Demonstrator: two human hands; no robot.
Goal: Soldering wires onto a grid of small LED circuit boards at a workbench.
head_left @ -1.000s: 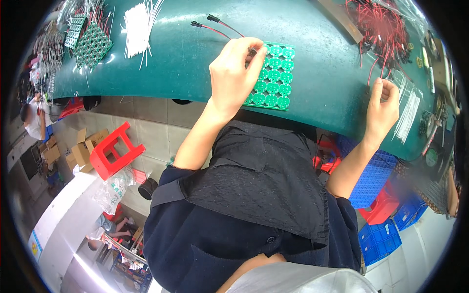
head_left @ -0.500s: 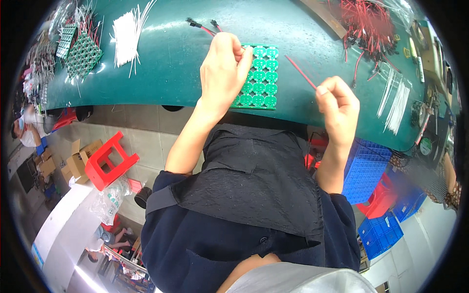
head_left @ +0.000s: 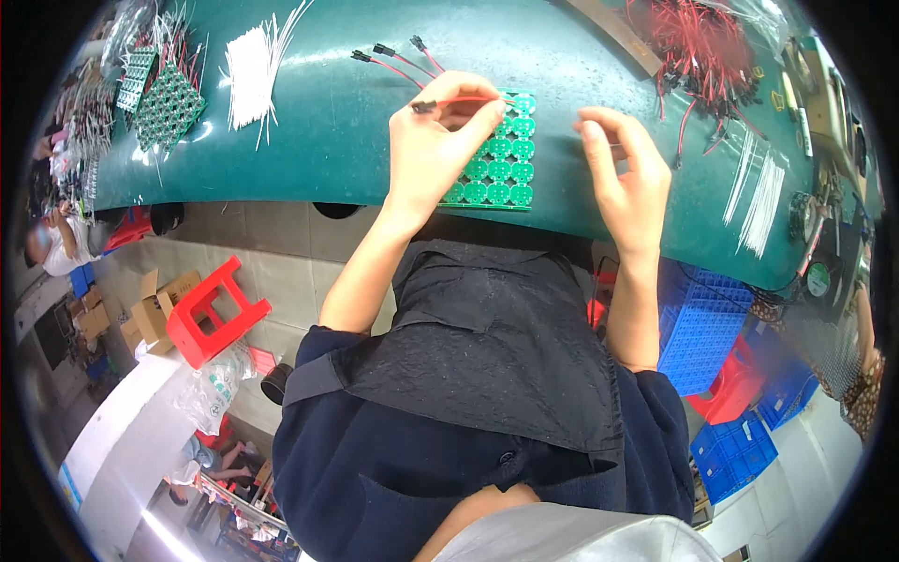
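Note:
My left hand (head_left: 433,150) is over a panel of small green circuit boards (head_left: 498,171) at the table's near edge. Its thumb and fingers pinch a red wire lead (head_left: 468,99), whose black plug lies across the fingers and whose other end reaches the panel's upper part. The palm and wrist hide the panel's left side. Just beyond that hand, three more leads with black plugs (head_left: 384,50) point away to the far left. To the right of the panel, my right hand (head_left: 626,178) is raised with thumb and fingers apart, nothing visible in it.
A heap of red leads (head_left: 698,51) lies at the back right beside a brown bar (head_left: 613,36). White wires (head_left: 763,204) are at the right, another white bundle (head_left: 253,80) at the left, near more circuit panels (head_left: 170,105). A red stool (head_left: 217,314) stands on the floor.
The red lead that my right hand held is now in my left hand's pinch. My right hand has opened and moved slightly up and left. A third plug shows beyond the left hand.

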